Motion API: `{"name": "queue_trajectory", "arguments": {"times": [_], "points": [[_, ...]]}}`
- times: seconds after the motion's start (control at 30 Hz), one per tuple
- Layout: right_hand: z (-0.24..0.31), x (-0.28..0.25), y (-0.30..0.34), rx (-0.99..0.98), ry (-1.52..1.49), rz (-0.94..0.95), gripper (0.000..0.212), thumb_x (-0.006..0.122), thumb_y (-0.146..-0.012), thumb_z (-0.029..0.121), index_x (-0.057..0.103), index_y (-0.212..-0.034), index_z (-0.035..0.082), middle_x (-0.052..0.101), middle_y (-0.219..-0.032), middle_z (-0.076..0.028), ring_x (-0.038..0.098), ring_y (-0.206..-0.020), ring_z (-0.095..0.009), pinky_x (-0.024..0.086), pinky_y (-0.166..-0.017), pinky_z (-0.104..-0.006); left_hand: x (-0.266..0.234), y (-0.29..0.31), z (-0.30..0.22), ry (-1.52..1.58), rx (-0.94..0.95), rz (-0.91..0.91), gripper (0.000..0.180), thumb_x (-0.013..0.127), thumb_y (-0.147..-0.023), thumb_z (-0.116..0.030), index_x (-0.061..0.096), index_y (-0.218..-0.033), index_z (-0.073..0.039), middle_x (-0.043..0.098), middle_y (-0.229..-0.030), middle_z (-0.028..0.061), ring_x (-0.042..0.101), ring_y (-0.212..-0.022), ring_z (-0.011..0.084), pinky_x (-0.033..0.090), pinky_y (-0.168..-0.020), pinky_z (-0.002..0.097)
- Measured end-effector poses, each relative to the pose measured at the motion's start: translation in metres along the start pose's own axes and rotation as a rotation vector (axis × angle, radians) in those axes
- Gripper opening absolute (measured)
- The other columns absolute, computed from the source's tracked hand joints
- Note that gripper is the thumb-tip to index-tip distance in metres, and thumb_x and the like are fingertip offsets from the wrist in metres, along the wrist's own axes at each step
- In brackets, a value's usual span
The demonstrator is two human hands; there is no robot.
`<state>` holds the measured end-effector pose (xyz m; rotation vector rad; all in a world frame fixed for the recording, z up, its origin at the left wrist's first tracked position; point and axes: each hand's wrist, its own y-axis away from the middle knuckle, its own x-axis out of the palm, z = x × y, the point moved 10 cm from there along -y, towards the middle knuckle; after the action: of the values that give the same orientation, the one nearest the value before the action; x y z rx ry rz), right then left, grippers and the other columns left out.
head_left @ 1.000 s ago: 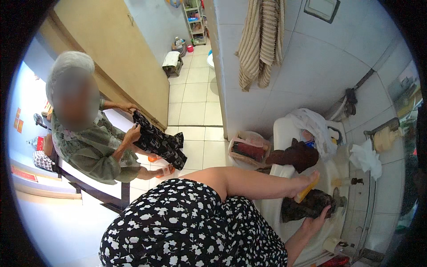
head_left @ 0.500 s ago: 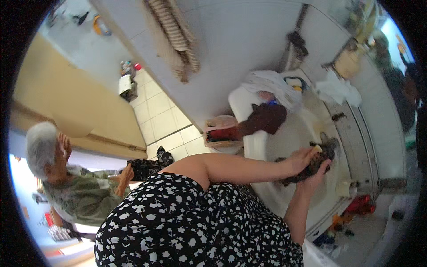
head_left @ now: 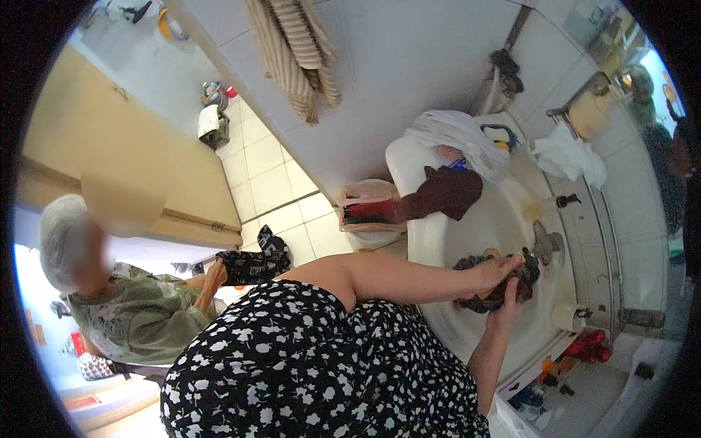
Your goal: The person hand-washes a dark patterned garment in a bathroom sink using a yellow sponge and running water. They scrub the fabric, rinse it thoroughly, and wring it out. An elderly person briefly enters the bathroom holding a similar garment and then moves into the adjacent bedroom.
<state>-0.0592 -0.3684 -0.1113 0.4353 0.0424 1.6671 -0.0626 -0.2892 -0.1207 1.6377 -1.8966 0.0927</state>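
Note:
A wet dark brown, patterned cloth (head_left: 478, 298) is bunched between both my hands above the white sink (head_left: 420, 244). My left hand (head_left: 498, 273) reaches in from the left with its fingers closed on the cloth. From below, my right hand (head_left: 514, 292) grips the same cloth at its right side. The bunch lies just in front of the metal faucet (head_left: 546, 243), and part of it hangs into the basin. Folds hide some of my fingertips. A dark maroon cloth (head_left: 447, 193) is draped over the sink's far left rim, apart from my hands.
White cloth (head_left: 456, 139) lies at the sink's far corner, beside a soap dish (head_left: 499, 136). A bucket (head_left: 365, 212) stands left of the sink. Another person (head_left: 142, 314) is at the left, holding black patterned fabric (head_left: 252, 267). A striped towel (head_left: 299, 55) hangs on the wall.
My hands and the dark cloth have shifted slightly left and down, away from the faucet. The other person's raised hand has dropped from the head toward the black fabric.

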Motion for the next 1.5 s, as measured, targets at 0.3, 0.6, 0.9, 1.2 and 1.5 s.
{"name": "queue_trajectory", "arguments": {"times": [0.3, 0.6, 0.9, 1.2, 1.5], "points": [[-0.010, -0.009, -0.016, 0.061, -0.127, -0.050, 0.067, 0.059, -0.083, 0.041, 0.033, -0.132, 0.005, 0.040, -0.131, -0.011, 0.040, -0.120, -0.026, 0.035, -0.098, -0.0409, 0.001, -0.005, -0.004, 0.160, 0.072, 0.156, 0.073, 0.031, -0.086, -0.065, 0.040, -0.129, -0.007, 0.048, -0.124, 0.0111, 0.048, -0.109, 0.0203, 0.040, -0.090, 0.0304], [-0.001, -0.032, -0.032, 0.025, -0.193, -0.107, 0.070, 0.063, -0.080, 0.041, 0.036, -0.130, -0.001, 0.041, -0.130, -0.015, 0.040, -0.120, -0.028, 0.036, -0.099, -0.0423, -0.045, -0.007, -0.005, 0.238, -0.006, 0.037, 0.075, 0.030, -0.082, -0.069, 0.045, -0.123, -0.008, 0.053, -0.111, 0.0075, 0.053, -0.097, 0.0176, 0.044, -0.081, 0.0312], [-0.014, -0.015, -0.027, 0.000, -0.196, -0.134, 0.060, 0.059, -0.084, 0.038, 0.038, -0.129, 0.005, 0.048, -0.125, -0.012, 0.049, -0.111, -0.028, 0.043, -0.091, -0.0426, -0.074, 0.011, -0.017, 0.321, -0.091, 0.014, 0.080, 0.030, -0.078, -0.075, 0.044, -0.123, -0.010, 0.053, -0.107, 0.0054, 0.052, -0.094, 0.0161, 0.044, -0.079, 0.0317], [-0.020, -0.021, -0.021, -0.042, -0.227, -0.151, 0.067, 0.060, -0.082, 0.042, 0.037, -0.130, 0.001, 0.042, -0.130, -0.013, 0.042, -0.118, -0.027, 0.038, -0.096, -0.0424, -0.075, 0.022, -0.020, 0.349, -0.054, 0.056, 0.076, 0.032, -0.079, -0.073, 0.049, -0.118, -0.011, 0.054, -0.102, 0.0035, 0.053, -0.089, 0.0151, 0.044, -0.076, 0.0300], [-0.002, 0.000, -0.016, -0.017, -0.102, -0.052, 0.070, 0.061, -0.082, 0.040, 0.033, -0.132, -0.001, 0.037, -0.133, -0.015, 0.040, -0.118, -0.028, 0.035, -0.100, -0.0421, -0.103, 0.094, -0.047, 0.234, -0.056, -0.227, 0.071, 0.034, -0.080, -0.071, 0.052, -0.107, -0.009, 0.055, -0.093, 0.0035, 0.052, -0.081, 0.0152, 0.044, -0.066, 0.0304]]}}
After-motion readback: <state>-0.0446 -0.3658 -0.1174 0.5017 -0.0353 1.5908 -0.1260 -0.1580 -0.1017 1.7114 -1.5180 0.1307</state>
